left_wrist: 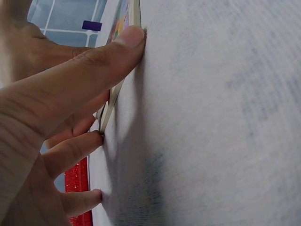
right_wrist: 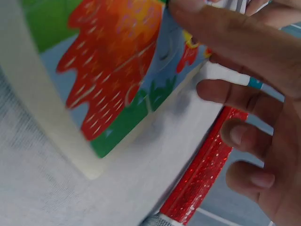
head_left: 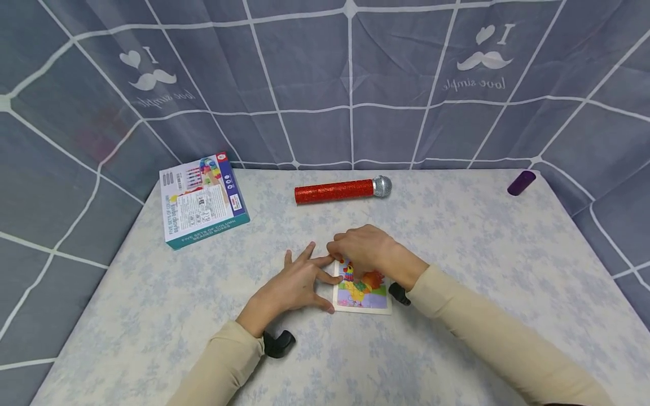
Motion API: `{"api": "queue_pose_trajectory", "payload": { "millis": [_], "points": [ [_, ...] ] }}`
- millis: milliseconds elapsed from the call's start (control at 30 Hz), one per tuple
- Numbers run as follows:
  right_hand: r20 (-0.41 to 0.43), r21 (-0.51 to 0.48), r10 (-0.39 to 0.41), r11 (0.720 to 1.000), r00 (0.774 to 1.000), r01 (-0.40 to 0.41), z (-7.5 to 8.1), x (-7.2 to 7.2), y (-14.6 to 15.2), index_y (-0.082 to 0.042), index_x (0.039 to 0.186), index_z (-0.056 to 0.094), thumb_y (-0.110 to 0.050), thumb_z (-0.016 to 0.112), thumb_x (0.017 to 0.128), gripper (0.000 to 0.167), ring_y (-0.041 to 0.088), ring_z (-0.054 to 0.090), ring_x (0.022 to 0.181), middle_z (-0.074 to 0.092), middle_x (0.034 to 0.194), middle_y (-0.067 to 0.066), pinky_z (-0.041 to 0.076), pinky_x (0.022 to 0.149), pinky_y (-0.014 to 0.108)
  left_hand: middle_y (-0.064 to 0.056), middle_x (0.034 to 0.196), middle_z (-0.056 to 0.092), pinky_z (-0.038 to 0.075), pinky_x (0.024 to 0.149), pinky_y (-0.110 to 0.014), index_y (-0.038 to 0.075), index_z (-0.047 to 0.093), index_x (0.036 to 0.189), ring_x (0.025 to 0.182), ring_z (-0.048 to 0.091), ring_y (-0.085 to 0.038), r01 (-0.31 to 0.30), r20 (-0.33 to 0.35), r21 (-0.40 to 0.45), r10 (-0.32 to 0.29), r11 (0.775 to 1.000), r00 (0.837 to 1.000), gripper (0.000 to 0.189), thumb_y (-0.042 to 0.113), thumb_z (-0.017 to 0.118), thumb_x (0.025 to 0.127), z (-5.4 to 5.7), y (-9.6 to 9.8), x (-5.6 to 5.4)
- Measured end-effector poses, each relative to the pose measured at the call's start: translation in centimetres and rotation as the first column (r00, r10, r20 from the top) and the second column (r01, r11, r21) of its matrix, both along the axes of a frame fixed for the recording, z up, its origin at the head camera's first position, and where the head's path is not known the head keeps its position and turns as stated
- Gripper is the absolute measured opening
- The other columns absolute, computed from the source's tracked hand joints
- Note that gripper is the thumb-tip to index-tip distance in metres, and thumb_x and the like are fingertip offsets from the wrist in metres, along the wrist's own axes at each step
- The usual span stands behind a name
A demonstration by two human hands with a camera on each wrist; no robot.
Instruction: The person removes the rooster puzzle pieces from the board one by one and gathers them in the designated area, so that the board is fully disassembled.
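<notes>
A small jigsaw puzzle [head_left: 363, 304] with a pale border and a colourful rooster picture lies flat on the table. My left hand [head_left: 297, 285] is spread at its left side, thumb [left_wrist: 131, 37] and fingertips touching the edge. Over the puzzle's upper part is my right hand [head_left: 368, 248]. In the right wrist view its extended thumb [right_wrist: 211, 21] touches the picture, while the other fingers [right_wrist: 247, 136] bend loosely off the board. The rooster's red tail [right_wrist: 117, 70] shows there with seams between pieces. The right hand hides part of the picture in the head view.
Beyond the hands lies a red glittery microphone [head_left: 335, 192] with a silver head. A boxed bead toy [head_left: 203, 197] sits at the back left, and a purple cylinder [head_left: 521, 183] at the back right. A grey curtain [head_left: 315, 73] hangs behind the table [head_left: 482, 242].
</notes>
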State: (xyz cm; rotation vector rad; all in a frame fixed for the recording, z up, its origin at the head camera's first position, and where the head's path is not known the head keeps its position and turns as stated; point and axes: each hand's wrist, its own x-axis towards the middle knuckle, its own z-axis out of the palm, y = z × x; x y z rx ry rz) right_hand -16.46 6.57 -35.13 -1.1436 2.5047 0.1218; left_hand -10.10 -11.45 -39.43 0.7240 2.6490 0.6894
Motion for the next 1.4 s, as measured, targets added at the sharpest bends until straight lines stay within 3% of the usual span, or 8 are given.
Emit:
{"api": "queue_pose_trajectory", "payload": {
  "millis": [300,467,567,733,1000,1200,1300,1400],
  "points": [
    [0.148,-0.112,-0.007,0.993,0.989,0.024,-0.5,-0.5,1.2,-0.018,0.090,0.056,-0.022,0.090,0.072,0.038,0.012,0.050,0.079,0.054,0.090,-0.007,0.045,0.070,0.030,-0.003,0.152,0.043,0.005,0.100,-0.081,0.025,0.074,0.119,0.146,0.008,-0.047,-0.001,0.001,-0.001,0.001,1.000,1.000,0.056,0.038,0.091,0.066,0.0,0.1,0.1],
    [0.235,-0.176,-0.035,0.981,0.971,0.078,-0.8,-0.6,1.8,-0.018,0.099,0.059,-0.017,0.087,0.075,0.036,0.012,0.053,0.082,0.056,0.096,-0.006,0.046,0.073,0.030,-0.003,0.152,0.043,0.004,0.100,-0.081,0.024,0.074,0.117,0.146,0.008,-0.046,-0.010,0.003,0.004,0.010,1.000,1.000,0.056,0.036,0.091,0.065,0.1,-0.1,0.0],
    [0.199,-0.174,-0.035,0.982,0.979,0.071,-0.7,-0.5,1.7,-0.020,0.105,0.062,-0.018,0.087,0.075,0.039,0.011,0.054,0.084,0.060,0.101,-0.007,0.047,0.077,0.033,-0.002,0.152,0.043,0.003,0.100,-0.081,0.024,0.074,0.117,0.146,0.007,-0.046,-0.012,0.002,0.008,0.012,1.000,1.000,0.056,0.036,0.092,0.065,0.2,-0.1,-0.1],
    [0.083,-0.102,-0.017,0.994,0.996,0.026,-0.3,0.0,1.1,-0.018,0.103,0.065,-0.025,0.089,0.073,0.039,0.011,0.054,0.080,0.064,0.097,-0.007,0.049,0.075,0.035,-0.003,0.153,0.041,0.002,0.100,-0.081,0.024,0.074,0.117,0.146,0.006,-0.046,-0.008,0.008,0.016,0.007,1.000,1.000,0.056,0.036,0.091,0.065,0.0,-0.1,0.0],
    [0.052,-0.075,-0.010,0.997,0.999,0.013,-0.3,0.3,0.9,-0.018,0.102,0.066,-0.025,0.089,0.072,0.038,0.011,0.054,0.078,0.062,0.094,-0.007,0.048,0.074,0.034,-0.003,0.153,0.041,0.002,0.100,-0.081,0.024,0.074,0.117,0.146,0.006,-0.047,-0.004,0.011,0.020,0.004,1.000,1.000,0.056,0.036,0.091,0.065,0.0,-0.1,0.2],
    [-0.070,-0.033,0.036,0.999,0.997,-0.038,-0.3,0.4,0.7,-0.022,0.102,0.070,-0.030,0.090,0.070,0.038,0.012,0.059,0.083,0.064,0.092,-0.011,0.048,0.069,0.033,-0.002,0.153,0.041,0.002,0.101,-0.080,0.025,0.074,0.118,0.147,0.006,-0.046,-0.015,0.020,0.018,0.015,1.000,1.000,0.057,0.036,0.091,0.065,0.0,0.0,0.1],
    [-0.077,-0.015,0.041,0.999,0.996,-0.042,-0.3,0.1,0.4,-0.023,0.097,0.069,-0.032,0.091,0.068,0.038,0.012,0.058,0.082,0.064,0.093,-0.011,0.048,0.068,0.033,-0.001,0.152,0.042,0.003,0.102,-0.080,0.025,0.074,0.118,0.147,0.006,-0.045,-0.020,0.025,0.012,0.020,1.000,0.999,0.057,0.036,0.091,0.065,0.0,0.1,0.0],
    [-0.026,-0.013,0.030,0.999,0.999,-0.031,-0.3,-0.3,0.3,-0.023,0.094,0.065,-0.031,0.092,0.068,0.038,0.011,0.055,0.079,0.060,0.092,-0.011,0.048,0.070,0.032,-0.001,0.152,0.043,0.004,0.101,-0.080,0.025,0.074,0.118,0.147,0.007,-0.046,-0.018,0.023,0.002,0.018,1.000,1.000,0.056,0.037,0.091,0.066,0.1,0.1,-0.1]
  ]
}}
